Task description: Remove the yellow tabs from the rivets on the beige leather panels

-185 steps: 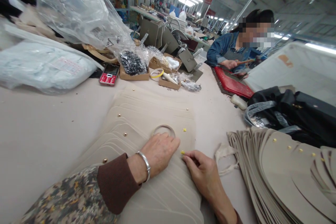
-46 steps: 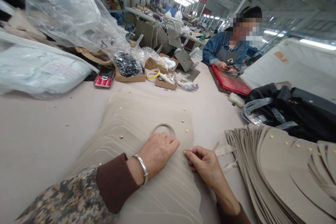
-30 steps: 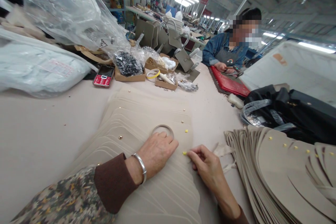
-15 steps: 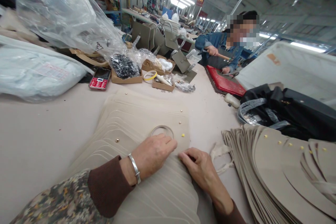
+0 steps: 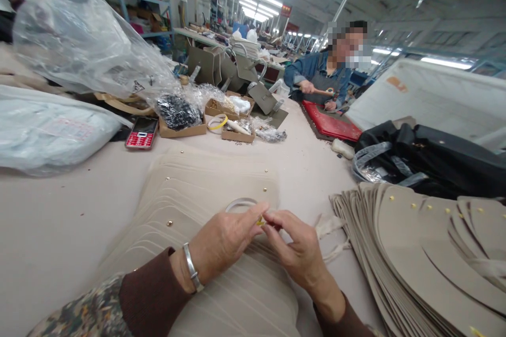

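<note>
A stack of beige panels with small metal studs (image 5: 221,181) lies fanned out in front of me. My left hand (image 5: 233,231), a silver bangle at its wrist, is closed above the stack. A thin roll of tape (image 5: 241,202) shows behind its fingers, partly hidden, and appears to be held by them. My right hand (image 5: 296,242) is closed in a pinch, its fingertips meeting those of my left hand. A small yellow bit of tape (image 5: 260,220) shows between the fingertips. More beige panels (image 5: 403,237), with yellow bits along their edges, are piled at the right.
Small cardboard boxes (image 5: 185,131), another yellow-edged tape roll (image 5: 217,122) and a red phone (image 5: 141,134) sit beyond the stack. Plastic bags (image 5: 51,126) crowd the left. A black bag (image 5: 446,155) lies at the right. Opposite, a person (image 5: 316,76) holds a hammer over a red pad (image 5: 330,121).
My hands have come together at the fingertips, the yellow bit now between them. The tape roll shows less behind my left hand. The view has shifted slightly.
</note>
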Demonstrator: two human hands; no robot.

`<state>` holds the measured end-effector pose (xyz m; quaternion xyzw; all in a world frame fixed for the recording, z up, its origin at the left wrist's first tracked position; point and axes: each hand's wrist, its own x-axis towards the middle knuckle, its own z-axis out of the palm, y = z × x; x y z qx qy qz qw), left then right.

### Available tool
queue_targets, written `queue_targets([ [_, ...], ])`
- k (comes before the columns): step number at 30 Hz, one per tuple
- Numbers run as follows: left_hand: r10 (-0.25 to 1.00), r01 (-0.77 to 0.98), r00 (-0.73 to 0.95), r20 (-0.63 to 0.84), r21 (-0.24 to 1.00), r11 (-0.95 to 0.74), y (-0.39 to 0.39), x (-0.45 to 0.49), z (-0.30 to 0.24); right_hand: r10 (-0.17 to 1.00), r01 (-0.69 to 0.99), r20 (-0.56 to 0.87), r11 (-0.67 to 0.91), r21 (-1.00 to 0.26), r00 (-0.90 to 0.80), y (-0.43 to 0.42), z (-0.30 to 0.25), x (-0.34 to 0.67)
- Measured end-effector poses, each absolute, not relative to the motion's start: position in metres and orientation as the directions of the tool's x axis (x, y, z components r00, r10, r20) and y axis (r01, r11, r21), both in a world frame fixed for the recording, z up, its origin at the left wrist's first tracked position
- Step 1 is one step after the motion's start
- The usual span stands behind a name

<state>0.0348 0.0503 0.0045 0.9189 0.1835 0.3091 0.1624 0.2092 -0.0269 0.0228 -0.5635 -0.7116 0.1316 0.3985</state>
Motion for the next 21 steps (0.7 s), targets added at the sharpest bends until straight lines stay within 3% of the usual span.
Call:
queue_targets([
  [9,0.507,0.311,0.805,0.308,0.509,-0.803,0.049,0.035,0.011,0.814,0.85,0.572,0.369,-0.375,-0.101,-0.027,0.012,0.202],
  [12,0.519,0.324,0.779,0.352,0.482,-0.814,0.05,0.037,0.012,0.861,0.794,0.507,0.275,-0.543,0.049,-0.028,0.014,0.197],
  [14,0.506,0.319,0.758,0.411,0.443,-0.838,0.049,0.039,0.013,0.921,0.625,0.311,0.101,-0.774,0.237,-0.027,0.018,0.192],
  [16,0.489,0.314,0.737,0.467,0.405,-0.859,0.048,0.04,0.015,0.937,0.362,0.054,-0.08,-0.929,0.345,-0.024,0.021,0.189],
  [18,0.475,0.301,0.717,0.509,0.389,-0.871,0.045,0.041,0.016,0.927,0.164,-0.097,-0.165,-0.973,0.363,-0.019,0.021,0.19],
  [21,0.46,0.285,0.721,0.518,0.382,-0.879,0.043,0.04,0.019,0.885,0.046,-0.145,-0.184,-0.982,0.442,-0.01,0.013,0.204],
])
